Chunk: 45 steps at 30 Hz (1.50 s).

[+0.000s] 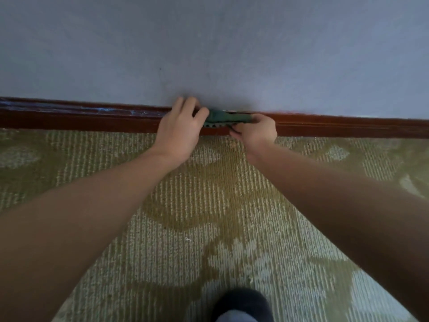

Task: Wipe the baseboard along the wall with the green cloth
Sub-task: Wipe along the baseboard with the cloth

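Observation:
A dark red-brown baseboard (81, 118) runs along the foot of a pale blue-grey wall (209, 47). A green cloth (222, 119), bunched into a narrow strip, lies against the baseboard's top edge at mid-frame. My left hand (180, 130) holds the cloth's left end, thumb on the cloth and fingers reaching over the baseboard's top against the wall. My right hand (255, 131) grips the cloth's right end with curled fingers. Much of the cloth is hidden under both hands.
A patterned olive and cream carpet (209, 217) covers the floor up to the baseboard. My knee or foot in dark clothing (243, 305) shows at the bottom edge. The baseboard's left stretch has a wet-looking sheen.

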Each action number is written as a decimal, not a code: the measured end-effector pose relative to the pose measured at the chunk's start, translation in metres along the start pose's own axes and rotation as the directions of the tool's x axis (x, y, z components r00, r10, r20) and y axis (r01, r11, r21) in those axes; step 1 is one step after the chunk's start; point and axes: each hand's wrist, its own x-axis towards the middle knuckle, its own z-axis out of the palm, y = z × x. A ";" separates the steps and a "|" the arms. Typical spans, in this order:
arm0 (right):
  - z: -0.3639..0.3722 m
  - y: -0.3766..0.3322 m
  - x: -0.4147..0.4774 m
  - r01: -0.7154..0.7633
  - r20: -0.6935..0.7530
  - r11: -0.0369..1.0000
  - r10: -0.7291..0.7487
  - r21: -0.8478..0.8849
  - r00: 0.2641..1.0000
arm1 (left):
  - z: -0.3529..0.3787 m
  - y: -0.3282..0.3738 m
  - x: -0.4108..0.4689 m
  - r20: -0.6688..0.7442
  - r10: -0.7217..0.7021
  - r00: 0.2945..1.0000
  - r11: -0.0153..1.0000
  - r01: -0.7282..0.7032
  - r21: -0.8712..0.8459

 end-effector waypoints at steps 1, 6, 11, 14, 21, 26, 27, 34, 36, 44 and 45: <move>0.001 0.003 0.004 0.029 -0.005 0.999 -0.029 -0.017 1.000 | 0.002 -0.002 0.002 -0.013 0.031 0.999 0.999 -0.030 0.020; 0.008 0.013 0.022 0.130 -0.017 0.984 -0.133 -0.121 0.991 | 0.004 -0.006 0.003 0.015 0.130 0.991 0.985 -0.131 0.109; 0.012 0.019 0.025 0.225 -0.048 0.950 -0.241 -0.218 0.969 | -0.004 0.000 0.006 0.098 0.099 0.990 0.980 -0.114 0.161; 0.011 0.019 0.027 0.270 -0.022 0.931 -0.284 -0.245 0.959 | -0.005 0.004 0.006 0.126 0.079 0.989 0.980 -0.100 0.171; 0.005 0.016 0.017 0.562 0.163 0.636 -0.573 -0.529 0.803 | 0.004 -0.008 0.002 0.058 0.201 0.978 0.957 -0.209 0.202; 0.002 0.017 0.008 0.680 0.365 0.375 -0.630 -0.630 0.685 | 0.004 -0.022 0.001 0.033 0.342 0.939 0.918 -0.341 0.201; 0.003 0.016 0.007 0.686 0.388 0.342 -0.626 -0.643 0.676 | 0.004 -0.023 0.000 0.038 0.342 0.939 0.920 -0.343 0.192; 0.034 0.022 -0.007 0.701 0.415 0.263 -0.650 -0.663 0.637 | -0.004 -0.053 -0.019 0.024 0.259 0.966 0.949 -0.259 0.179; 0.035 0.025 -0.005 0.688 0.361 0.317 -0.668 -0.653 0.651 | -0.002 -0.053 -0.020 -0.038 0.216 0.976 0.971 -0.210 0.118; 0.048 0.029 -0.009 0.650 0.184 0.488 -0.700 -0.582 0.690 | 0.006 -0.054 -0.024 -0.113 0.127 0.986 0.992 -0.127 0.005; 0.051 0.029 -0.010 0.678 0.230 0.459 -0.704 -0.574 0.672 | 0.005 -0.060 -0.028 -0.114 0.138 0.984 0.990 -0.138 0.009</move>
